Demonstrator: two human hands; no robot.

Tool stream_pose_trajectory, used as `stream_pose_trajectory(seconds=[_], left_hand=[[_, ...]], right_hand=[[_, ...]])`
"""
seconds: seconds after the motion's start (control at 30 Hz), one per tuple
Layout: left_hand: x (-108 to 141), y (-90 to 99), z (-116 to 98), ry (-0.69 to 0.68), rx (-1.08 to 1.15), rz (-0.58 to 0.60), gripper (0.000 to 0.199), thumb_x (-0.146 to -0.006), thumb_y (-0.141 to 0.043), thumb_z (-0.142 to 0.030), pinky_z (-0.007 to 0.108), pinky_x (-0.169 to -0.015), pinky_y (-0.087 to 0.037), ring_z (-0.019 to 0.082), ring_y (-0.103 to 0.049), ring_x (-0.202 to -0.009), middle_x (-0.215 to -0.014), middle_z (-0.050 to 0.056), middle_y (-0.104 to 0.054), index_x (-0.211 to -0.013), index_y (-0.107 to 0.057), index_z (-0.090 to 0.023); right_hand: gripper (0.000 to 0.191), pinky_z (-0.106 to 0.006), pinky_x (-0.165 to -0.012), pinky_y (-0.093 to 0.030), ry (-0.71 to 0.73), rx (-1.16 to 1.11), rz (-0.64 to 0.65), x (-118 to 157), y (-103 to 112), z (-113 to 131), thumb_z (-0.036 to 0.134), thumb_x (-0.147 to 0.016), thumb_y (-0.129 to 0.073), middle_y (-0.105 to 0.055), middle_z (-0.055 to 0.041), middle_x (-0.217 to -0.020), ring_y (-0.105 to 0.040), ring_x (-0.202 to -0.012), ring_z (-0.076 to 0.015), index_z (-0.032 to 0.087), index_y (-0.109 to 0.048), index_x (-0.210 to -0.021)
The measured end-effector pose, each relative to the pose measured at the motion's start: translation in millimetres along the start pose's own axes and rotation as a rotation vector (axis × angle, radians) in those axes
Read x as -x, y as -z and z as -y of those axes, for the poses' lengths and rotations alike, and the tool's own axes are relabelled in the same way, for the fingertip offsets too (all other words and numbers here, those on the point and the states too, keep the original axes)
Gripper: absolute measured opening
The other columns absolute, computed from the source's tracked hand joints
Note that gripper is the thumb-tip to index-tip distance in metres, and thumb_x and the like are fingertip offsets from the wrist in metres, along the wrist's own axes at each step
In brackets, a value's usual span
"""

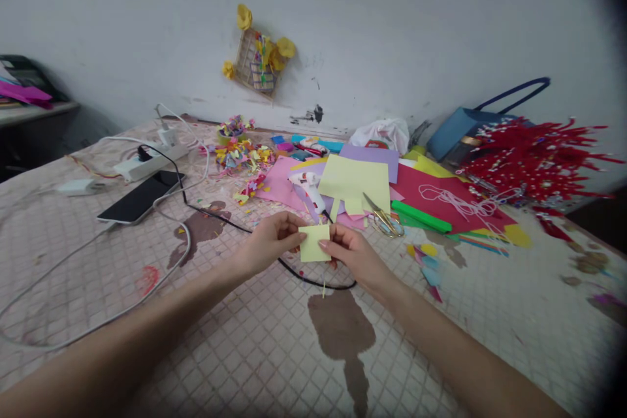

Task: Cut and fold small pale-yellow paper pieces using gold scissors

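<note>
A small pale yellow piece of paper (314, 249) is held up between my two hands, above the table. My left hand (272, 240) pinches its left edge, thumb in front. On the opposite edge, my right hand (356, 252) grips it with the thumb laid over the front and the fingers behind. Just beyond the hands lie a white glue gun (308, 189), a larger pale yellow sheet (353, 181) and gold-handled scissors (385, 217). The glue gun's black cord runs across the table below the paper.
At left lie a phone (142, 197), a power strip (151, 162) and looping white cables. Paper scraps (245, 155) are heaped at the back. To the right are a green stick-like tool (421, 217), white string (460, 199), red decorations (529, 160) and a blue bag (455, 130).
</note>
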State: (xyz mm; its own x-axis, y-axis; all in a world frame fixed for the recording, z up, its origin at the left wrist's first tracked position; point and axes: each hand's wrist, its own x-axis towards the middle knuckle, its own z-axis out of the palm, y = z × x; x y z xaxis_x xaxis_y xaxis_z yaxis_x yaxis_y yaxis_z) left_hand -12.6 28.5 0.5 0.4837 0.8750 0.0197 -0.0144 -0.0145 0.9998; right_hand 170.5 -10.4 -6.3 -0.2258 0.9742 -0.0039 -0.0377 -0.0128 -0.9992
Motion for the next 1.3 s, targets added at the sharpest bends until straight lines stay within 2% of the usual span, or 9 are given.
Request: stream_pose_trajectory(seconds=[0.1,0.37,0.43,0.57,0.73,0.93,1.03,1.17,1.3], left_hand=[[0.3,-1.6,-0.9,0.042,0.025,0.001,0.027,-0.071,-0.063,-0.033,0.022,-0.054,-0.047,0.011,-0.058,-0.060,-0.072,0.002,-0.061,-0.085,-0.053,-0.013],[2.9,-7.1,2.1,0.145,0.065,0.108,0.026,-0.067,-0.068,-0.025,0.023,-0.058,-0.046,0.011,-0.058,-0.059,-0.066,0.002,-0.061,-0.082,-0.052,-0.012],[4.2,-8.1,1.0,0.113,0.083,0.146,0.029,-0.068,-0.066,-0.023,0.024,-0.060,-0.046,0.012,-0.059,-0.065,-0.076,0.004,-0.062,-0.090,-0.050,-0.013],[7.0,-8.5,-3.2,-0.084,0.060,0.230,0.051,-0.068,-0.063,-0.014,0.024,-0.064,-0.046,0.014,-0.058,-0.078,-0.092,0.004,-0.059,-0.113,-0.040,-0.021],[7.2,-5.7,0.4,-0.242,-0.309,0.163,0.023,-0.072,-0.054,-0.011,0.024,-0.070,-0.045,0.013,-0.057,-0.078,-0.092,0.005,-0.060,-0.094,-0.057,-0.016],[5.6,-1.1,3.2,-0.308,-0.472,0.029,0.015,-0.075,-0.053,-0.012,0.024,-0.068,-0.044,0.012,-0.056,-0.073,-0.082,0.004,-0.061,-0.089,-0.059,-0.014],[6.7,-1.7,-1.8,-0.335,-0.484,0.056,0.008,-0.077,-0.055,-0.018,0.023,-0.065,-0.043,0.012,-0.055,-0.071,-0.079,0.003,-0.060,-0.082,-0.060,-0.014],[7.9,-5.5,-4.7,-0.324,-0.422,0.160,0.014,-0.077,-0.057,-0.025,0.023,-0.064,-0.042,0.012,-0.054,-0.072,-0.078,0.003,-0.058,-0.071,-0.059,-0.013],[6.7,-8.0,-0.7,-0.195,-0.275,0.108,0.019,-0.076,-0.059,-0.030,0.023,-0.060,-0.042,0.012,-0.053,-0.066,-0.072,0.003,-0.057,-0.072,-0.055,-0.012]], right_hand=[[0.017,-0.018,-0.042,-0.037,0.012,-0.005,-0.027,-0.4,-0.8,-1.3,0.033,-0.074,-0.061,-0.051,0.0021,-0.066,-0.044,-0.054,-0.0088,0.017,-0.055,-0.080],[0.018,-0.019,-0.044,-0.037,0.072,0.018,-0.110,-0.6,-1.8,-0.6,0.034,-0.077,-0.058,-0.049,0.0024,-0.063,-0.043,-0.054,-0.0091,0.017,-0.054,-0.073],[0.018,-0.019,-0.044,-0.038,0.075,0.050,-0.104,-0.8,-0.9,-0.7,0.035,-0.077,-0.058,-0.050,0.0025,-0.062,-0.044,-0.054,-0.0095,0.018,-0.055,-0.074],[0.017,-0.020,-0.044,-0.038,0.087,0.079,-0.085,-1.3,2.1,-0.8,0.035,-0.078,-0.057,-0.050,0.0029,-0.062,-0.044,-0.053,-0.0095,0.018,-0.056,-0.076],[0.017,-0.019,-0.045,-0.037,0.081,0.072,-0.104,-1.6,3.8,0.0,0.034,-0.076,-0.060,-0.052,0.0025,-0.064,-0.044,-0.052,-0.0085,0.018,-0.059,-0.079],[0.021,-0.020,-0.050,-0.039,-0.048,-0.203,-0.104,-3.4,-1.0,-6.4,0.032,-0.071,-0.066,-0.056,0.0017,-0.071,-0.050,-0.060,-0.0096,0.019,-0.056,-0.084],[0.020,-0.020,-0.048,-0.037,-0.050,-0.187,-0.074,-3.0,-2.2,-7.6,0.032,-0.071,-0.065,-0.054,0.0026,-0.066,-0.047,-0.054,-0.0083,0.017,-0.054,-0.078],[0.018,-0.020,-0.048,-0.034,0.075,0.046,-0.071,-1.5,-1.7,-5.5,0.033,-0.073,-0.062,-0.049,0.0040,-0.060,-0.043,-0.052,-0.0081,0.016,-0.055,-0.075],[0.016,-0.021,-0.048,-0.034,0.145,0.133,-0.045,-0.6,-3.1,-3.8,0.032,-0.076,-0.059,-0.046,0.0044,-0.059,-0.042,-0.051,-0.0084,0.017,-0.054,-0.078]])
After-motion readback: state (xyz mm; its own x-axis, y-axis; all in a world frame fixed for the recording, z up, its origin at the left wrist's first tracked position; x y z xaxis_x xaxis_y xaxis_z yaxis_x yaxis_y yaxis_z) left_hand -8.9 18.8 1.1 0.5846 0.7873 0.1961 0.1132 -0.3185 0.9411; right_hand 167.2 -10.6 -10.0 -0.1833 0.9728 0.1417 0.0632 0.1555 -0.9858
